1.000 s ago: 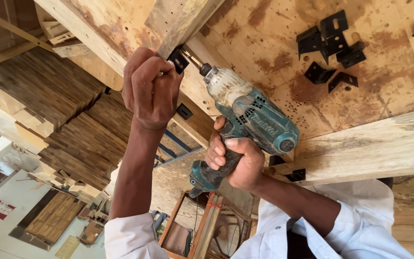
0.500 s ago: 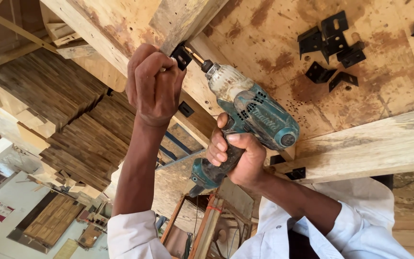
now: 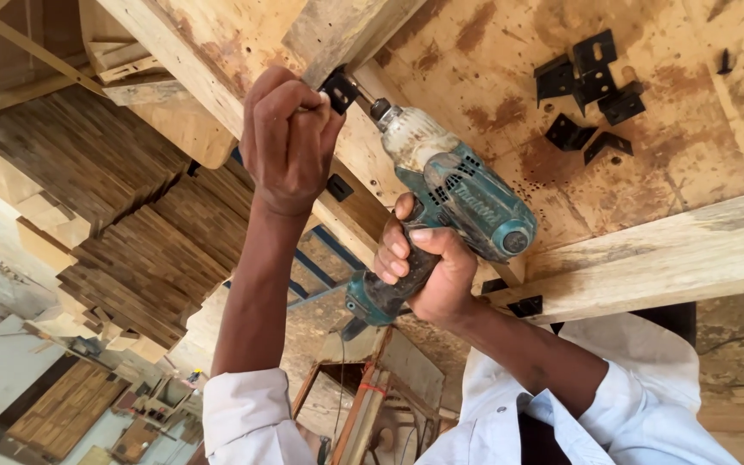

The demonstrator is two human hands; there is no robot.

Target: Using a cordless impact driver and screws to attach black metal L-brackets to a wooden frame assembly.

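My left hand (image 3: 290, 142) pinches a small black metal bracket (image 3: 338, 89) against the corner of a pale wooden beam (image 3: 217, 43). My right hand (image 3: 428, 271) is wrapped around the handle of a teal cordless driver (image 3: 458, 198). The driver's bit points up-left and meets the bracket right beside my left fingers. Its front end is coated in pale dust.
Several loose black brackets (image 3: 592, 90) lie on the stained plywood sheet (image 3: 492, 52). A rough wooden plank (image 3: 673, 250) crosses at right with another bracket (image 3: 524, 305) at its edge. Stacks of dark wood strips (image 3: 122, 215) fill the left side.
Both hands, the bracket and the driver have shifted slightly up and right in the view. Both holds are the same as before.
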